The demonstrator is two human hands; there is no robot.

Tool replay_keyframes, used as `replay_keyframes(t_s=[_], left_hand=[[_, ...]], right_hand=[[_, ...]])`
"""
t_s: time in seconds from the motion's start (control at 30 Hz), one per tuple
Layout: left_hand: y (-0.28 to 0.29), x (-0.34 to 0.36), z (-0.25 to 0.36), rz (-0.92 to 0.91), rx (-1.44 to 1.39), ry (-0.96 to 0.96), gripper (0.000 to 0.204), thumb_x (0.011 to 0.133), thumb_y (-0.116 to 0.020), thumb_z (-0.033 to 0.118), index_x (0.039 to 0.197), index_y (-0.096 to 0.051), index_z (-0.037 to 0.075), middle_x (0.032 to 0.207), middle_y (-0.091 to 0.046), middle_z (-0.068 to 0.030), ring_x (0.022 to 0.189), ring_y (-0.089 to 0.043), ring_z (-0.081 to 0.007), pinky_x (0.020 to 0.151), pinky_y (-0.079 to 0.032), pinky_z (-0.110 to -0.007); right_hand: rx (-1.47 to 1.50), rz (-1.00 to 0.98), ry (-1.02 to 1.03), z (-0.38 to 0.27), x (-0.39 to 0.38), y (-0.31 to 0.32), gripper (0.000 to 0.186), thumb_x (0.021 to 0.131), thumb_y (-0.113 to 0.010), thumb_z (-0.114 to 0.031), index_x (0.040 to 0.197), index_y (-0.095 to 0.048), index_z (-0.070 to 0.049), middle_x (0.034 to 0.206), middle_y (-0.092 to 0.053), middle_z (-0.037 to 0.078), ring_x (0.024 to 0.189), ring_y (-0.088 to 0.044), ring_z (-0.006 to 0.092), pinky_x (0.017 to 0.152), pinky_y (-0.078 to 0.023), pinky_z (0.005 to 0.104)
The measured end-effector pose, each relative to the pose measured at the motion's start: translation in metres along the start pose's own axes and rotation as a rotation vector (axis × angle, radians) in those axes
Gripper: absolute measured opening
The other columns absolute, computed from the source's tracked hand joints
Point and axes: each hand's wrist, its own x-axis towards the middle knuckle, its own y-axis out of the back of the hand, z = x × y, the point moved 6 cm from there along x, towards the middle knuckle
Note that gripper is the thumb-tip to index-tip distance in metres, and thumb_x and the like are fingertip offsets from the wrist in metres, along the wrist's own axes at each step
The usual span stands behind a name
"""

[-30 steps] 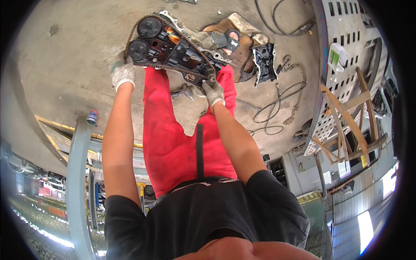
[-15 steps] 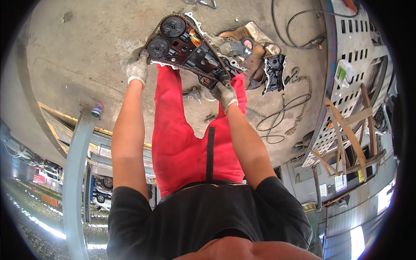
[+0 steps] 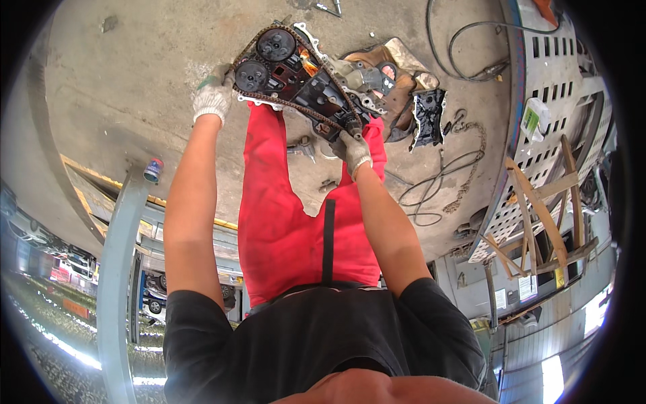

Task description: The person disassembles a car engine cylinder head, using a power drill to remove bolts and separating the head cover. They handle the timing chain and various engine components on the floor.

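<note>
An engine front [image 3: 299, 77], dark and greasy, lies on the concrete floor with two toothed sprockets [image 3: 264, 59] and a timing chain looped round them. My left hand [image 3: 214, 101], in a white work glove, grips the engine's left end beside the lower sprocket. My right hand [image 3: 353, 152], also gloved, holds the engine's lower right end by the small bottom sprocket. Red trousers [image 3: 296, 222] and a black shirt fill the middle of the picture beneath my arms.
A black engine part [image 3: 428, 118] lies right of the engine, with cables and a loose chain [image 3: 441, 182] on the floor beyond. Small tools [image 3: 306, 147] lie by my legs. A small can [image 3: 153, 170] stands on the left; a metal grating [image 3: 562, 87] and a wooden frame [image 3: 545, 215] stand on the right.
The engine and both hands have shifted slightly to the right and up in the picture. Both hands keep their hold on the engine's ends.
</note>
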Motion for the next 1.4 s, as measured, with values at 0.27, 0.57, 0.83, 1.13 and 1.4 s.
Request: replay_keyframes(t_s=[0.27, 0.57, 0.83, 1.13, 1.4], left_hand=[[-0.009, 0.006, -0.008, -0.068, -0.024, -0.022, 0.046, 0.109, -0.059, 0.031, 0.149, -0.062, 0.010, 0.134, -0.074, -0.0212, 0.122, -0.072, -0.0374, 0.104, -0.055, -0.045], [-0.041, 0.000, -0.036, -0.136, -0.431, 0.062, 0.044, 0.109, -0.063, 0.018, 0.149, -0.061, 0.000, 0.134, -0.072, -0.0163, 0.112, -0.073, -0.0197, 0.096, -0.059, -0.032], [-0.040, -0.018, -0.031, -0.016, -0.359, 0.058, 0.053, 0.113, -0.055, 0.035, 0.154, -0.058, 0.002, 0.131, -0.074, -0.0205, 0.117, -0.074, -0.0276, 0.100, -0.057, -0.038], [-0.089, -0.085, 0.033, 0.094, -0.676, 0.491, 0.054, 0.105, -0.057, 0.026, 0.152, -0.053, 0.000, 0.135, -0.070, -0.0225, 0.113, -0.071, -0.0340, 0.097, -0.055, -0.041], [-0.137, -0.100, 0.067, 0.244, -1.471, 0.306, 0.071, 0.100, -0.061, -0.001, 0.167, -0.039, 0.004, 0.150, -0.061, -0.0115, 0.131, -0.061, -0.0214, 0.105, -0.050, -0.031]], right_hand=[[0.062, -0.053, 0.012, 0.001, 0.003, -0.001, 0.025, 0.102, -0.076, -0.024, 0.118, -0.069, -0.008, 0.094, -0.075, 0.007, 0.074, -0.074, 0.0202, 0.068, -0.064, 0.0361], [0.068, -0.050, 0.025, 0.009, 0.003, -0.005, 0.026, 0.103, -0.076, -0.024, 0.119, -0.069, -0.005, 0.096, -0.077, 0.009, 0.079, -0.077, 0.0248, 0.076, -0.067, 0.0409], [0.044, -0.076, 0.012, 0.005, -0.005, -0.003, 0.029, 0.102, -0.078, -0.024, 0.121, -0.067, -0.006, 0.098, -0.076, 0.009, 0.076, -0.074, 0.0195, 0.069, -0.065, 0.0351], [0.013, -0.175, 0.034, -0.007, -0.018, 0.004, 0.025, 0.105, -0.075, -0.026, 0.119, -0.071, -0.006, 0.096, -0.075, 0.005, 0.080, -0.073, 0.0172, 0.074, -0.061, 0.0333], [-0.315, -0.227, 0.291, -0.093, -0.031, 0.088, 0.037, 0.106, -0.074, -0.028, 0.128, -0.071, 0.002, 0.103, -0.075, 0.006, 0.089, -0.069, 0.0164, 0.085, -0.058, 0.0330]])
